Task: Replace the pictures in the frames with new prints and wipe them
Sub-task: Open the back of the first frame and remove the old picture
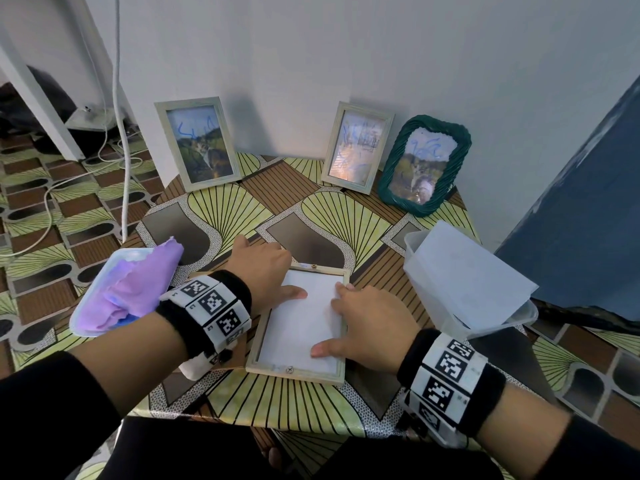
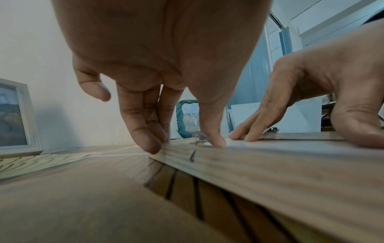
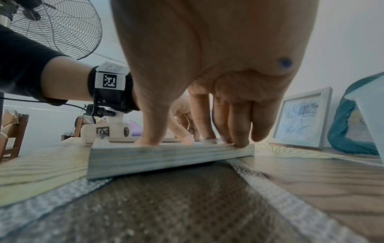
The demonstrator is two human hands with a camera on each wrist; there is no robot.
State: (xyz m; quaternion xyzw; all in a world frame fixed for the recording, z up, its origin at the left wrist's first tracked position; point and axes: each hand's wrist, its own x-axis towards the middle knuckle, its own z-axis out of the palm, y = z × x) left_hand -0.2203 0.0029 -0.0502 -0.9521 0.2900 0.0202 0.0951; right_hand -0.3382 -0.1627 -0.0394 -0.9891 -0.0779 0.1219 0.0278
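Note:
A pale wooden frame (image 1: 294, 374) lies face down in the middle of the table, with a white print (image 1: 298, 327) set in its back. My left hand (image 1: 277, 275) is at its far left corner, fingers straight down on the outer edge (image 2: 153, 146) and thumb on the print. My right hand (image 1: 332, 320) presses the print's right side with straight fingers (image 3: 239, 143) and thumb. The right wrist view shows the frame (image 3: 166, 157) flat on the cloth. Three frames lean on the wall: a pale one (image 1: 199, 143), another pale one (image 1: 356, 147) and a green braided one (image 1: 424, 164).
A clear plastic tub (image 1: 412, 258) holding white sheets stands at the right. At the left, a purple cloth (image 1: 138, 285) lies on a small tray. White cables (image 1: 121, 133) run over the floor at the left, and a blue panel (image 1: 581, 220) stands at the right.

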